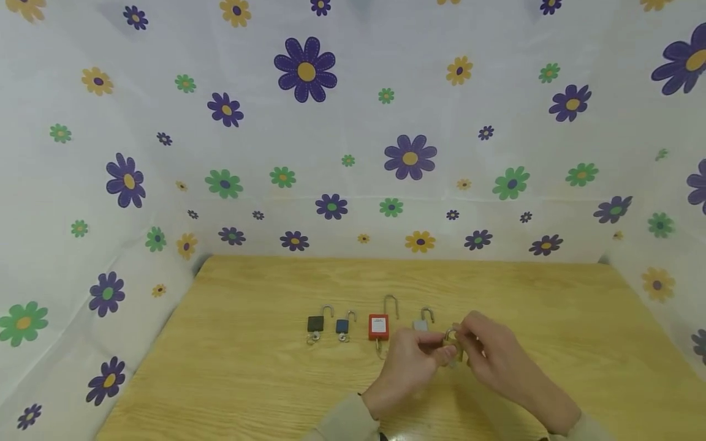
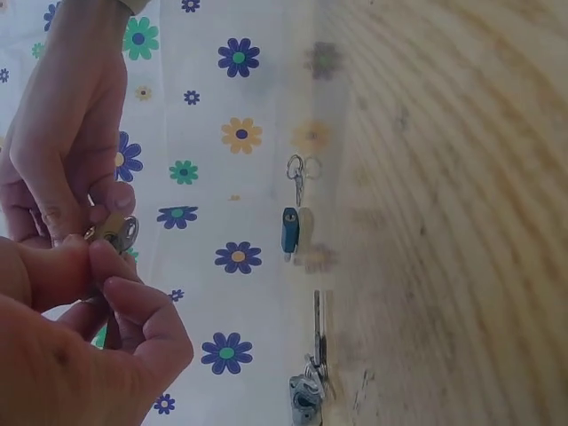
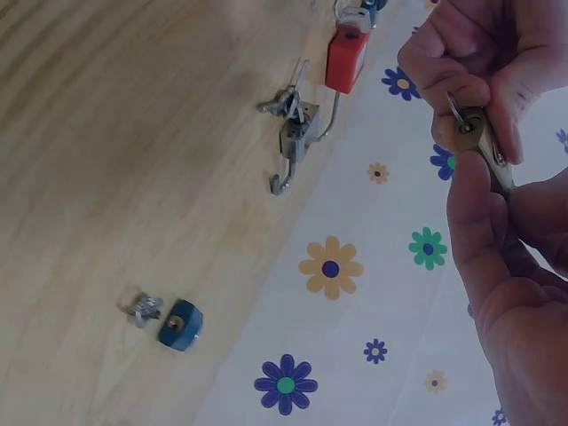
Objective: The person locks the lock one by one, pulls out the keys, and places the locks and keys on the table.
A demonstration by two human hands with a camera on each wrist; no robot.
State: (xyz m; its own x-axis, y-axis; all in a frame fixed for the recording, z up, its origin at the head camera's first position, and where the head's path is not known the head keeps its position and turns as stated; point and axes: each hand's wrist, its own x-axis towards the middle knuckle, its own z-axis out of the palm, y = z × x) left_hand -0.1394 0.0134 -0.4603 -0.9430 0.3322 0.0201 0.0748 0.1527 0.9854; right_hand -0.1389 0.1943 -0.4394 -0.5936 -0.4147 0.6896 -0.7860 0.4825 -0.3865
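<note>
A small brass padlock [image 1: 453, 348] is held above the table between both hands. My left hand [image 1: 410, 361] pinches its body between thumb and fingers. From the right, my right hand [image 1: 493, 352] also pinches it with fingertips. In the right wrist view, a metal ring hangs at the keyhole end of the brass padlock [image 3: 479, 142]; the fingers cover much of the rest. Just left of the hands lies a grey padlock [image 1: 420, 324] with its shackle raised. Another blue padlock [image 3: 181, 325] lies near loose keys [image 3: 140, 308], out of sight in the head view.
Left along the row lie a red padlock [image 1: 378, 327], a small blue padlock [image 1: 342, 326] and a black padlock [image 1: 315, 323], their shackles raised and keys at their lower ends. Flower-patterned cloth [image 1: 353, 122] surrounds the wooden table [image 1: 248, 380] at the back and sides.
</note>
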